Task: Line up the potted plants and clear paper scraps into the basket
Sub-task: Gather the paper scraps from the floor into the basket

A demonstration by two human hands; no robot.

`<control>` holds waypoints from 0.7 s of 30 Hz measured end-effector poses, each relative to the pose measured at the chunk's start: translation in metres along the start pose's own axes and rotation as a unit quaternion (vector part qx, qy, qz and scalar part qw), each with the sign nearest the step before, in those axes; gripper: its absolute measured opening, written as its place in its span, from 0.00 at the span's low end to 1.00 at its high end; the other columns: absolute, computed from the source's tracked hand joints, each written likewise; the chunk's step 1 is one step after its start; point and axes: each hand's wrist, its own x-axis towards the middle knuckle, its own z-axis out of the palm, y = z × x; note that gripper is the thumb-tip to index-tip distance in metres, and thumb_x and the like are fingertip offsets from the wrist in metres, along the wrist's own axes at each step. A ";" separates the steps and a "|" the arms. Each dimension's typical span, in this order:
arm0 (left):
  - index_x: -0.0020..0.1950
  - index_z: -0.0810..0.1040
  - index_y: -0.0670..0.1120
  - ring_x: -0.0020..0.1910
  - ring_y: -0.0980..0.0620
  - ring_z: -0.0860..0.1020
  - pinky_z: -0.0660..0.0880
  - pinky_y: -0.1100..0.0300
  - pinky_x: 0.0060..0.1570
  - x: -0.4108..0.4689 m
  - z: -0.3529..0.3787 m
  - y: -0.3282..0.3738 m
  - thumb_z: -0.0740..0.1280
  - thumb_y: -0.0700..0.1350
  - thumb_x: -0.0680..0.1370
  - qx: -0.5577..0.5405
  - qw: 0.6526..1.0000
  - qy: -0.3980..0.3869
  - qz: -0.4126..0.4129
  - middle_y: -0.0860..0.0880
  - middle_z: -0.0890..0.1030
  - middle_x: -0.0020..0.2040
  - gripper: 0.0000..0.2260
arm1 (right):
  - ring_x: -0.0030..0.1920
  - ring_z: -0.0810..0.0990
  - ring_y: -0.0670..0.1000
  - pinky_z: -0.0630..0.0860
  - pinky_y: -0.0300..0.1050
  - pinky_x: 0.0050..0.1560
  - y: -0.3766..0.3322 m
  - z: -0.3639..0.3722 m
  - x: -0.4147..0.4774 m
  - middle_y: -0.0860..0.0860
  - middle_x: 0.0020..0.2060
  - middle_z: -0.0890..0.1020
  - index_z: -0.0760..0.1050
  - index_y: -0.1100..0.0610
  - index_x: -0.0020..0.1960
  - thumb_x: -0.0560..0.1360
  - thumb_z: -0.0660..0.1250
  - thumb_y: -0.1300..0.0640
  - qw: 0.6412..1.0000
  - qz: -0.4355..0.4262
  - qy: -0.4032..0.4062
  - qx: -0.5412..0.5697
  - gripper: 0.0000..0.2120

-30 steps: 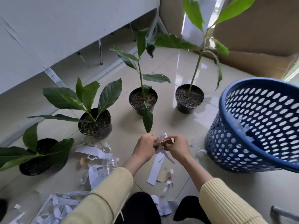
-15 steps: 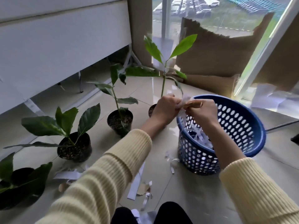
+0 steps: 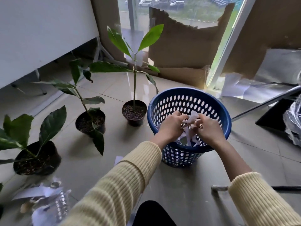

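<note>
A blue perforated basket stands on the tiled floor right of centre, with white scraps lying inside. Both my hands are over its opening. My left hand and my right hand together grip a bunch of white paper scraps between them. Three potted plants stand in a row to the left: a tall one beside the basket, a middle one, and a near one. More paper scraps lie at the bottom left.
A white cabinet stands along the left wall. Torn cardboard leans against the window behind the basket. A metal bar and crumpled plastic lie at the right. A clear plastic bottle lies among the scraps.
Both hands lifted the scraps from the floor, carried them right to the basket and lowered them into its opening. The view swung up and right.
</note>
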 end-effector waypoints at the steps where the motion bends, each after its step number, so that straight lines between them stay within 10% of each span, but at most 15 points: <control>1: 0.68 0.69 0.50 0.53 0.47 0.75 0.76 0.51 0.54 0.000 0.002 -0.002 0.69 0.40 0.73 0.002 1.000 -0.014 -0.005 0.45 0.73 0.58 0.24 | 0.45 0.81 0.58 0.70 0.43 0.41 0.004 0.003 -0.002 0.56 0.45 0.84 0.75 0.55 0.56 0.72 0.69 0.58 1.000 0.002 -0.009 0.001 0.13; 11: 0.69 0.68 0.45 0.52 0.49 0.75 0.77 0.53 0.53 -0.001 0.009 -0.012 0.71 0.43 0.71 -0.014 1.000 -0.002 0.008 0.46 0.71 0.61 0.27 | 0.49 0.81 0.56 0.79 0.52 0.51 0.004 0.016 -0.005 0.54 0.52 0.82 0.66 0.51 0.69 0.72 0.69 0.56 0.999 0.035 0.014 -0.013 0.27; 21: 0.60 0.72 0.37 0.60 0.47 0.71 0.68 0.57 0.64 -0.039 0.007 -0.018 0.67 0.39 0.71 -0.138 0.918 0.369 0.042 0.40 0.73 0.59 0.18 | 0.57 0.77 0.62 0.71 0.52 0.60 -0.015 0.011 -0.023 0.60 0.55 0.81 0.68 0.59 0.68 0.73 0.68 0.61 0.977 -0.037 0.205 0.053 0.24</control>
